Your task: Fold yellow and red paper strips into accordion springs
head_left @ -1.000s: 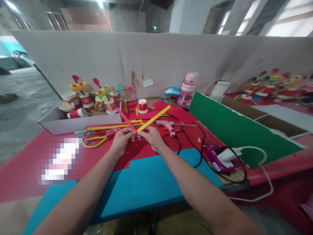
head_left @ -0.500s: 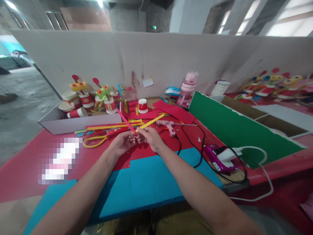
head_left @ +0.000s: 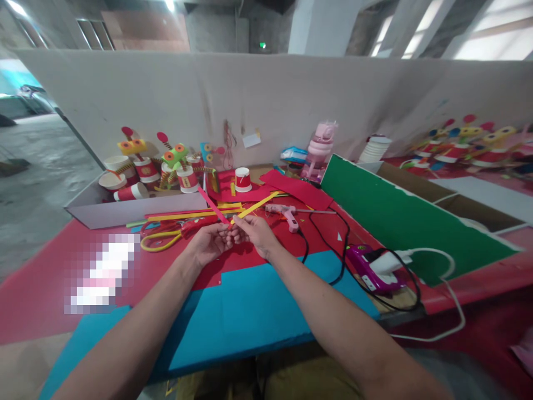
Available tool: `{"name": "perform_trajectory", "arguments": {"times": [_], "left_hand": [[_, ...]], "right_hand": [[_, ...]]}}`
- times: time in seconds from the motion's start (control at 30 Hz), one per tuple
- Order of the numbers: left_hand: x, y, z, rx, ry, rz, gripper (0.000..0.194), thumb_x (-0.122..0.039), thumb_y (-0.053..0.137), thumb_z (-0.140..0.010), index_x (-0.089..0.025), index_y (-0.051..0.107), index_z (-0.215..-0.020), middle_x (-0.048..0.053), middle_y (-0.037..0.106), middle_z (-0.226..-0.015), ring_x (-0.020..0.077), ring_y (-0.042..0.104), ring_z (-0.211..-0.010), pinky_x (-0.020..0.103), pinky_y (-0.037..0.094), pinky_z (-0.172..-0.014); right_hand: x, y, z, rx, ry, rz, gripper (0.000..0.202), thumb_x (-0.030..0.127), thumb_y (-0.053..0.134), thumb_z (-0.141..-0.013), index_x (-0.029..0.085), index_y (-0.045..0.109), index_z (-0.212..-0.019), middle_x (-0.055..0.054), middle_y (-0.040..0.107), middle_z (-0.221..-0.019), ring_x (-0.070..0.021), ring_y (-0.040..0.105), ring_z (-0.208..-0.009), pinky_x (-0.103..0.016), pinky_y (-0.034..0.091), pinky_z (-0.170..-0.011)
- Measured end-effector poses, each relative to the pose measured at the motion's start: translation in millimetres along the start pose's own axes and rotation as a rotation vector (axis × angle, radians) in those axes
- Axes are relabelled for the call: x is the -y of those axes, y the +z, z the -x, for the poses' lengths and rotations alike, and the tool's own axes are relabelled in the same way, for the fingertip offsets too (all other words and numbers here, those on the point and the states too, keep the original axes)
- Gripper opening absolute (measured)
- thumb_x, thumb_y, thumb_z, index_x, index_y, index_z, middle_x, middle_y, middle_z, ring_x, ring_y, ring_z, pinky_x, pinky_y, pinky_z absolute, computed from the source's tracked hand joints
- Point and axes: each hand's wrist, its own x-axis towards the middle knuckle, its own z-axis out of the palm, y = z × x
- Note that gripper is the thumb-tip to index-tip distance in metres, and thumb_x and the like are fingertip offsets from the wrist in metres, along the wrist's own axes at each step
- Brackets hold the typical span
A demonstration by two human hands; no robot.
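Over the middle of the red-covered table, my left hand [head_left: 211, 243] is closed on a red paper strip [head_left: 213, 205] that points up and to the left. My right hand [head_left: 252, 232] pinches a yellow paper strip [head_left: 259, 205], which slants up to the right. The two strips meet at my fingertips in a V shape. Fingers hide part of the joint. Left of my hands lie yellow-handled scissors [head_left: 160, 242] and a bundle of loose strips [head_left: 187, 213]. A pink glue gun [head_left: 287, 214] rests to the right.
A white paper cup with a red band [head_left: 243, 181] stands behind my hands. Cup figures [head_left: 177, 161] fill a box at the left. A green board [head_left: 400, 216], a purple power strip [head_left: 372, 272] and cables lie right. Blue sheets [head_left: 258, 300] cover the near edge.
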Motion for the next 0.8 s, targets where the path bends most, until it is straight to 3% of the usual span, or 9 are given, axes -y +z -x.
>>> {"name": "perform_trajectory", "arguments": {"times": [0.23, 0.37, 0.5, 0.63, 0.8], "left_hand": [[2, -3.1, -3, -0.016, 0.099, -0.094, 0.008, -0.01, 0.06, -0.074, -0.008, 0.065, -0.068, 0.007, 0.063, -0.062, 0.0087, 0.054, -0.052, 0.019, 0.049, -0.053], [5, -6.0, -6, -0.006, 0.432, -0.348, 0.01, -0.018, 0.071, -0.068, -0.011, 0.065, -0.066, 0.001, 0.058, -0.056, 0.0078, 0.051, -0.051, 0.019, 0.043, -0.053], [7, -9.1, -10, -0.076, 0.721, -0.624, 0.017, -0.028, 0.073, -0.069, -0.013, 0.064, -0.065, 0.0, 0.058, -0.056, 0.0102, 0.052, -0.055, 0.022, 0.042, -0.057], [7, -10.3, -11, -0.132, 0.879, -0.747, 0.017, -0.03, 0.073, -0.069, -0.015, 0.064, -0.07, 0.0, 0.061, -0.063, 0.0117, 0.055, -0.06, 0.023, 0.043, -0.059], [6, -6.1, -6, -0.1, 0.968, -0.763, 0.015, -0.028, 0.073, -0.068, -0.016, 0.067, -0.076, 0.002, 0.066, -0.07, 0.0153, 0.06, -0.066, 0.026, 0.048, -0.064]], "right_hand": [[-1, -2, -2, -0.008, -0.008, 0.018, 0.038, 0.05, 0.072, -0.07, 0.013, 0.064, -0.07, -0.001, 0.065, -0.058, -0.0077, 0.057, -0.047, -0.02, 0.049, -0.048], [-3, -6, -5, -0.018, -0.037, 0.022, 0.034, 0.044, 0.077, -0.064, 0.014, 0.065, -0.075, 0.0, 0.065, -0.062, -0.0084, 0.058, -0.052, -0.022, 0.05, -0.053], [-5, -9, -7, 0.036, -0.11, 0.025, 0.033, 0.036, 0.081, -0.059, 0.015, 0.064, -0.079, 0.001, 0.067, -0.07, -0.0098, 0.061, -0.059, -0.024, 0.052, -0.061], [-4, -10, -9, 0.066, -0.232, 0.112, 0.027, 0.033, 0.078, -0.061, 0.017, 0.064, -0.077, 0.001, 0.066, -0.069, -0.0121, 0.062, -0.064, -0.027, 0.052, -0.067], [-3, -11, -11, 0.063, -0.373, 0.147, 0.021, 0.032, 0.075, -0.066, 0.02, 0.063, -0.079, 0.002, 0.063, -0.069, -0.0123, 0.06, -0.065, -0.027, 0.051, -0.067]]}}
